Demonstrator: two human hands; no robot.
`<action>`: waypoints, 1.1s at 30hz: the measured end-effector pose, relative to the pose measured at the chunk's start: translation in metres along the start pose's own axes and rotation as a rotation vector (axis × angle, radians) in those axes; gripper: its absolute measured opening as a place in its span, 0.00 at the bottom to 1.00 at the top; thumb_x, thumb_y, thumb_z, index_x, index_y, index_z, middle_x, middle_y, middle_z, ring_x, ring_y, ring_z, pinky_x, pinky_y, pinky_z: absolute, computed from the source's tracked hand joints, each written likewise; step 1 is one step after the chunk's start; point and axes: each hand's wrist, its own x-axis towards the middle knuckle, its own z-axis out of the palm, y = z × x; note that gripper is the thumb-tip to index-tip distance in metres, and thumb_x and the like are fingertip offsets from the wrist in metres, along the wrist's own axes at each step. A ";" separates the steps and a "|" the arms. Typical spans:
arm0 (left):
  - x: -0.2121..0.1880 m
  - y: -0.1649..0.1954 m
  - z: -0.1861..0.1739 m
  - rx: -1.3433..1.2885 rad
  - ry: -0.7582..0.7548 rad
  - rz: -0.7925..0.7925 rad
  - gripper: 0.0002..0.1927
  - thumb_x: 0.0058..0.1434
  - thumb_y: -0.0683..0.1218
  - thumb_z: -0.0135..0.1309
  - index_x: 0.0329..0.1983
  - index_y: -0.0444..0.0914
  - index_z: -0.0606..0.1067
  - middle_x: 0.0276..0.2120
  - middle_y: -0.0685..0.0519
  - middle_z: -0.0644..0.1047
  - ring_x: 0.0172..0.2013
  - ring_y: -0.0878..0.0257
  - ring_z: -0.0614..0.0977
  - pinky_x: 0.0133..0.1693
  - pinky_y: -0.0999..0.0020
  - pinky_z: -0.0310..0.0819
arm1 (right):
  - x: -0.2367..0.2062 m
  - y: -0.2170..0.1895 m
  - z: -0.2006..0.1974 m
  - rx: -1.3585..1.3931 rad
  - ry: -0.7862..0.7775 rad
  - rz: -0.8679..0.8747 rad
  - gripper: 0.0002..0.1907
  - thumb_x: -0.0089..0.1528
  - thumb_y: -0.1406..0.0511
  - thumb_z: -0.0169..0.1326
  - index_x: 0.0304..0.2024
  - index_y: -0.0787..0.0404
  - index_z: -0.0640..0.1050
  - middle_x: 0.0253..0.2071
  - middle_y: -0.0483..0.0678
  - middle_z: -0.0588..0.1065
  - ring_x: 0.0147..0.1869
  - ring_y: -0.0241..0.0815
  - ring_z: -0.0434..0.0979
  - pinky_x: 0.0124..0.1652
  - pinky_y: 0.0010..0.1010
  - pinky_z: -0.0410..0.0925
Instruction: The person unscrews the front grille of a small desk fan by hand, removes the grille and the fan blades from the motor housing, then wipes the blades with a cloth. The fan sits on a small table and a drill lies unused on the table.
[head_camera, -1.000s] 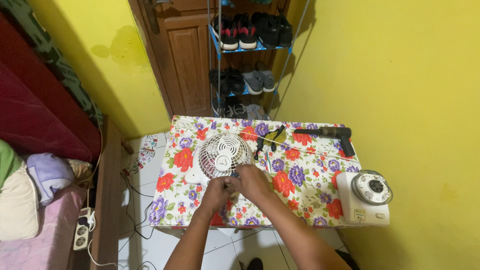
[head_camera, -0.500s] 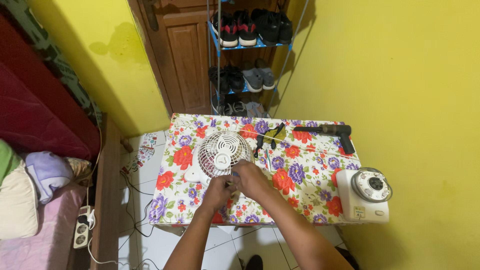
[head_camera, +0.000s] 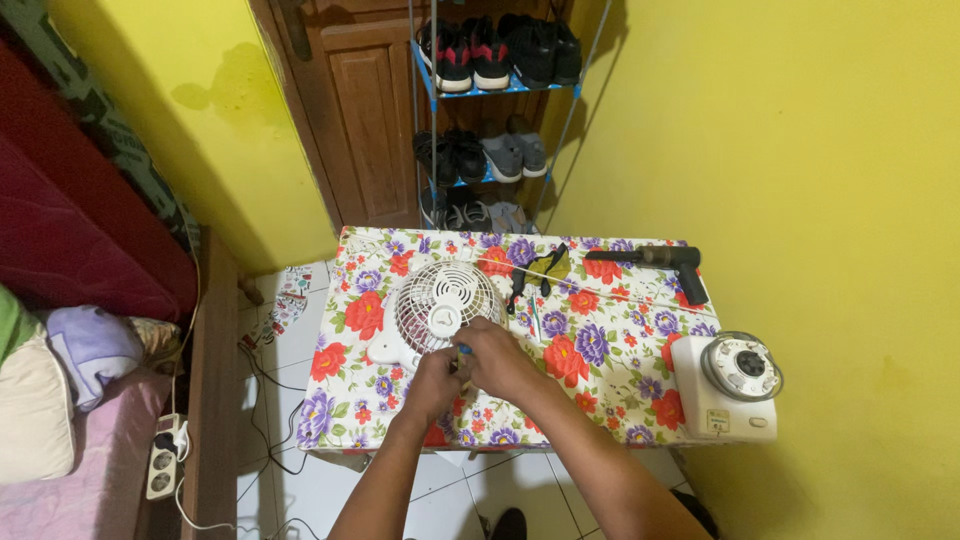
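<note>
Little moved since earlier frame: both hands still meet at fan's near edge. Small white fan (head_camera: 440, 310) lies flat on table (head_camera: 600, 400), just ahead. Right hand (head_camera: 500, 357) curled on yellow-blue tool (head_camera: 461, 352); left hand (head_camera: 436, 377) curled alongside, grip unclear.

Two bare forearms, nothing worn on them

The left hand (head_camera: 437, 377) and right hand (head_camera: 497, 358) are uncovered, with no gloves, rings, watch or bracelet showing. Below each hand, wrist and forearm run bare to the frame's lower edge; no sleeve reaches into view.
</note>
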 end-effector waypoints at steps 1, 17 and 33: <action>0.001 0.000 0.001 0.017 0.001 -0.003 0.07 0.59 0.38 0.58 0.39 0.30 0.80 0.26 0.45 0.82 0.25 0.61 0.82 0.33 0.65 0.76 | 0.001 0.000 0.002 -0.039 -0.031 0.114 0.11 0.55 0.67 0.61 0.37 0.68 0.79 0.38 0.63 0.77 0.44 0.64 0.78 0.43 0.48 0.70; 0.000 0.003 -0.002 -0.125 -0.024 0.037 0.09 0.59 0.37 0.56 0.42 0.33 0.80 0.29 0.46 0.82 0.28 0.61 0.81 0.33 0.63 0.77 | 0.003 0.010 0.008 -0.093 0.001 0.254 0.15 0.58 0.64 0.64 0.39 0.70 0.78 0.40 0.63 0.76 0.46 0.63 0.77 0.46 0.47 0.70; 0.005 -0.003 -0.001 0.014 0.028 0.067 0.08 0.60 0.40 0.59 0.41 0.32 0.79 0.28 0.45 0.82 0.29 0.62 0.84 0.35 0.64 0.76 | 0.004 0.008 0.005 -0.020 -0.043 -0.099 0.13 0.51 0.70 0.55 0.38 0.67 0.81 0.37 0.60 0.77 0.46 0.63 0.77 0.45 0.47 0.71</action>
